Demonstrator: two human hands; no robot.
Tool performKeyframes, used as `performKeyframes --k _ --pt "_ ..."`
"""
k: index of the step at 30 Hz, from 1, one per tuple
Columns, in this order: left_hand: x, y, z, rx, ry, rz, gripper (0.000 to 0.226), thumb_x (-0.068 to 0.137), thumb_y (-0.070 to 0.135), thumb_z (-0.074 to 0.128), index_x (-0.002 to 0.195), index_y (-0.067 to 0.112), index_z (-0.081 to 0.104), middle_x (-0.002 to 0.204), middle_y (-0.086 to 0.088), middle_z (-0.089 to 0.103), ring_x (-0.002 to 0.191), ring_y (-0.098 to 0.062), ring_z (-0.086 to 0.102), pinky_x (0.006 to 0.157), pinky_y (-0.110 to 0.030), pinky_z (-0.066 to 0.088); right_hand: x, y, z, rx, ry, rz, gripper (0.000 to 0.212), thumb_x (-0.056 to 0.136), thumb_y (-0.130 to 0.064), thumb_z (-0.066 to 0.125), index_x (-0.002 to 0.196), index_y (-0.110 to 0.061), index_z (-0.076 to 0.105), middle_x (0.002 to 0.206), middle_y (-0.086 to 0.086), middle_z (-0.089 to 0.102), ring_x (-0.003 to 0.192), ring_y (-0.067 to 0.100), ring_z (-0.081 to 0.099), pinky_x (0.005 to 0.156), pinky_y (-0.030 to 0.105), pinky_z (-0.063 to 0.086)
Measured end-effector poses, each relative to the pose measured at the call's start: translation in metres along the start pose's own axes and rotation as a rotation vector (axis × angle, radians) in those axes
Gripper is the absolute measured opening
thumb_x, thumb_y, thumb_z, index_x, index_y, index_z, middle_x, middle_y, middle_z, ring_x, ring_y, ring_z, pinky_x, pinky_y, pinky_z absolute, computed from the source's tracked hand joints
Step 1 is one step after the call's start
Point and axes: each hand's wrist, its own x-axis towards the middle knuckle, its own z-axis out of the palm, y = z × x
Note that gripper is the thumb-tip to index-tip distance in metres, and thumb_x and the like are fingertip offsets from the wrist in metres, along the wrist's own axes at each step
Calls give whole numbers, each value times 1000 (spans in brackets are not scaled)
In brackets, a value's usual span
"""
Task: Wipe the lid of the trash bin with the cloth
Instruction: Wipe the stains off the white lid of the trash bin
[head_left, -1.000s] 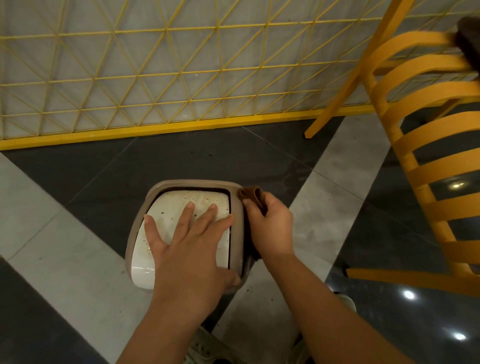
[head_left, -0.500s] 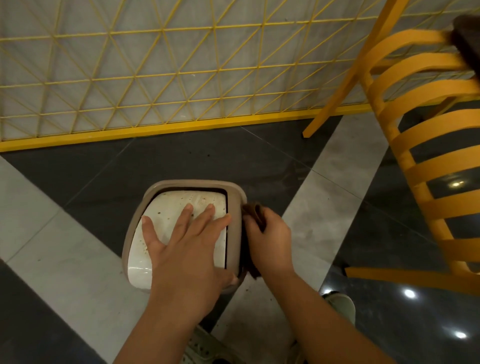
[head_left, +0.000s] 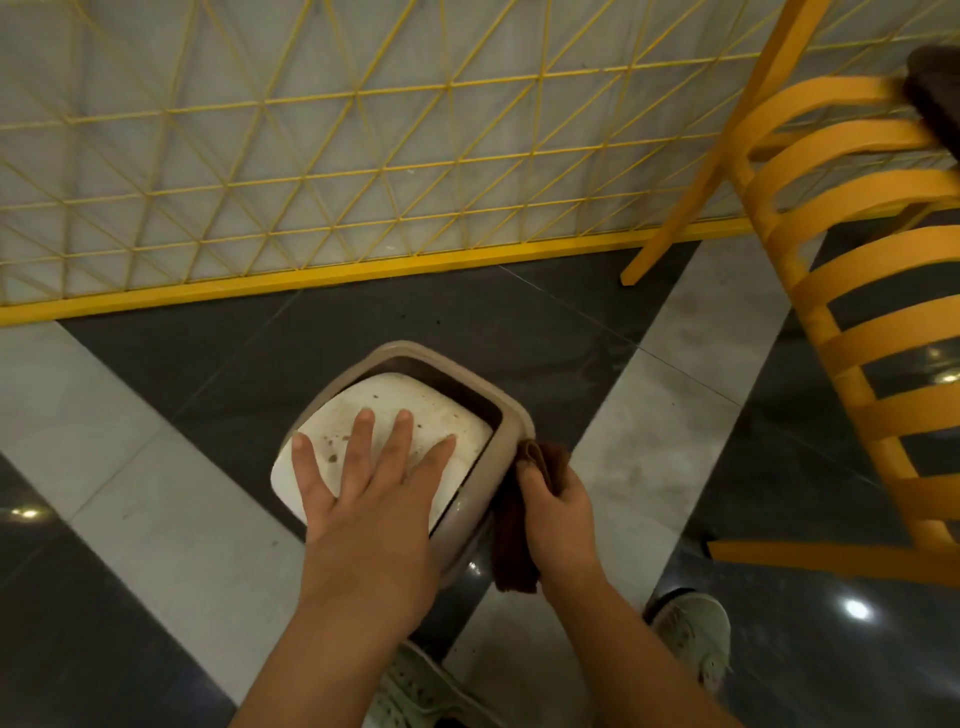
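Left hand (head_left: 363, 499) spread flat on white lid (head_left: 415, 410), right hand (head_left: 561, 514) gripping brown cloth (head_left: 511, 545) against bin (head_left: 511, 431) rim, seemingly touching

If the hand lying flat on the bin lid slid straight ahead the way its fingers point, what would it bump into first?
Probably the bin's raised tan rim, just past a dark gap at the far edge of the white lid. The left hand lies flat, fingers pointing that way.
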Motion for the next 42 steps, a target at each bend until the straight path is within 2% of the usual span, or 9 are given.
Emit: performKeyframes --k 3,6,10,17,22,27,32,37,42 --pt "-4 -3 4 -66 -3 -19 85 84 60 52 145 49 -6 157 9 -22 141 -24 -30 98 -60 -29 -16 12 -8 11 33 47 25 94 -33 58 119 -30 55 106 -2 64 93 17 64 77 34 55" --pt "-4 -1 4 -115 33 -15 71 86 64 44 144 53 6 159 11 -15 143 -20 -25 103 -60 -24 -21 19 -22 43 166 42 31 92 -35 61 118 -29 45 112 3 61 98 24 64 91 46 54" --pt "-4 1 1 -122 91 2 47 89 60 43 134 59 32 159 14 -6 144 -17 -21 103 -58 -26 -28 10 -32 89 220 5 28 93 -34 59 116 -23 50 106 6 63 96 25 65 90 50 54" --pt "5 13 3 -171 -14 -20 34 96 48 38 127 60 42 159 17 3 145 -21 -17 106 -65 -15 -44 -12 -2 -200 77 -483 18 89 -17 65 94 -35 64 99 -10 62 90 -1 60 79 11 49" --pt "4 15 4 -300 -37 -40 31 95 41 48 122 55 50 158 19 8 145 -17 -19 108 -66 -11 0 -15 -12 -232 213 -412 15 92 -22 61 95 -37 61 102 -7 61 92 4 60 91 32 54" --pt "5 20 3 -421 -33 -56 31 93 32 54 118 50 54 157 20 9 145 -13 -18 108 -67 -8 -8 7 -11 -181 227 -269 23 94 -27 59 117 -30 63 105 -7 65 96 9 64 90 39 56" --pt "5 21 4 -451 -14 -56 28 92 31 56 113 50 55 156 21 13 145 -10 -15 106 -69 -8 -8 5 -23 -310 192 -338 11 93 -26 60 101 -33 65 97 -7 66 88 8 65 81 31 58" --pt "5 20 2 -466 -40 -74 27 91 30 58 109 50 55 156 22 13 145 -8 -15 106 -70 -7 19 -30 -7 -413 206 -375 22 93 -29 55 111 -25 68 101 -3 66 91 10 64 86 36 57" --pt "6 20 -2 -490 -65 -96 23 91 31 57 92 51 47 155 22 12 145 -8 -15 106 -71 -5 -32 -23 -13 -422 11 -449 16 93 -26 61 107 -28 69 99 -11 63 88 1 62 81 19 53"
